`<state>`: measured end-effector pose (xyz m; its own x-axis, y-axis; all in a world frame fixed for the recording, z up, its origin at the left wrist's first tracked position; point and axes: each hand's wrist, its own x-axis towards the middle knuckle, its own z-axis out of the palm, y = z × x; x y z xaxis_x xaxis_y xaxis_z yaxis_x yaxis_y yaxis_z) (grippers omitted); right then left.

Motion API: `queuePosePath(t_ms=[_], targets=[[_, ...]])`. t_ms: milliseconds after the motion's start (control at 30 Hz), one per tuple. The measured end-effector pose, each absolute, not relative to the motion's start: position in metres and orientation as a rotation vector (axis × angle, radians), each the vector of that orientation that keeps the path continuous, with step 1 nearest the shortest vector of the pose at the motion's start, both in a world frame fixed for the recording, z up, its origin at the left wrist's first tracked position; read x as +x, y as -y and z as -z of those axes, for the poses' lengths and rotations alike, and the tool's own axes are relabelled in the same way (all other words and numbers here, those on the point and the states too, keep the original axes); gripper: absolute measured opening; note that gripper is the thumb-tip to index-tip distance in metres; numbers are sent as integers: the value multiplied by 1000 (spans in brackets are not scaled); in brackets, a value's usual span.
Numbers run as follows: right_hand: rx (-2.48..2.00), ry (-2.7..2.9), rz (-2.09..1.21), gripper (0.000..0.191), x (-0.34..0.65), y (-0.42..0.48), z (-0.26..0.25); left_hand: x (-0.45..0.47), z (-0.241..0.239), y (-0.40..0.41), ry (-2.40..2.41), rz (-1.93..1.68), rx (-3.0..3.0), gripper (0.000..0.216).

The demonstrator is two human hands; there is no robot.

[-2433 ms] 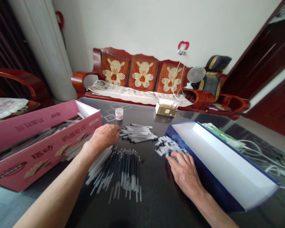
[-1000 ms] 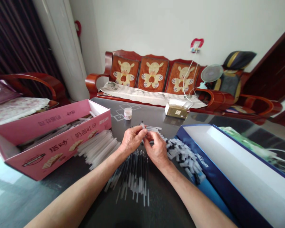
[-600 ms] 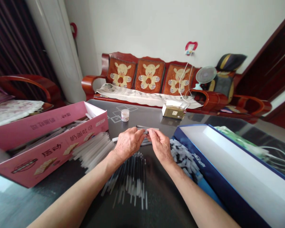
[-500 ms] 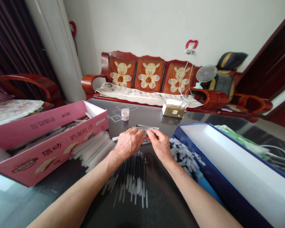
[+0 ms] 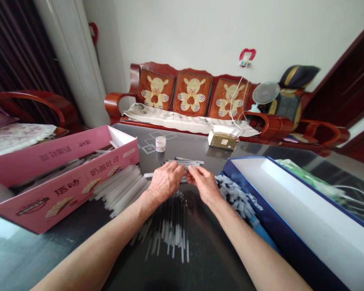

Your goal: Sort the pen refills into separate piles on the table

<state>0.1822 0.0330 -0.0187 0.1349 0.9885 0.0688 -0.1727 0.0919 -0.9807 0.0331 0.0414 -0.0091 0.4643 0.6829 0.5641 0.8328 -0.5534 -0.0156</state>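
White plastic tube [image 5: 147, 175] at the centre of the frame: its end pokes out to the left of the left hand [image 5: 166, 180], whose grip is closed around it. The right hand [image 5: 204, 184] has a narrow grip, thumb and finger pinched on a small piece [image 5: 186, 169] too hidden to make out. Just above the fingers, pens [image 5: 189, 161] lie on the dark counter [image 5: 212, 246]. Lower centre, black ink refills [image 5: 170, 226] fan out. Pale straws [image 5: 121, 190] pile up beside the pink box [image 5: 87, 188] at left; at right, small caps [image 5: 236, 198] heap beside the blue box [image 5: 276, 228].
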Motion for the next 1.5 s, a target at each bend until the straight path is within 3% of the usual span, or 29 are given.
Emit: queuePosePath(t_ms=[300, 500, 733, 1067, 1300, 1500], targets=[[-1037, 1082, -1404, 36, 193, -31, 7, 34, 8, -40, 1365, 711, -2500, 34], [-1215, 1092, -1153, 39, 190, -36, 15, 36, 11, -41, 1382, 702, -2523, 32], [-1115, 1180, -1226, 29, 195, -35, 9, 34, 11, -40, 1352, 682, -2499, 34], [-1311, 1233, -1099, 36, 194, -39, 18, 35, 11, -40, 1315, 658, -2501, 34], [-1132, 1115, -1319, 31, 193, -33, 13, 34, 14, -43, 1276, 675, -2452, 33], [-1301, 1128, -1152, 31, 188, -35, 19, 35, 15, -43, 1238, 658, -2443, 31]])
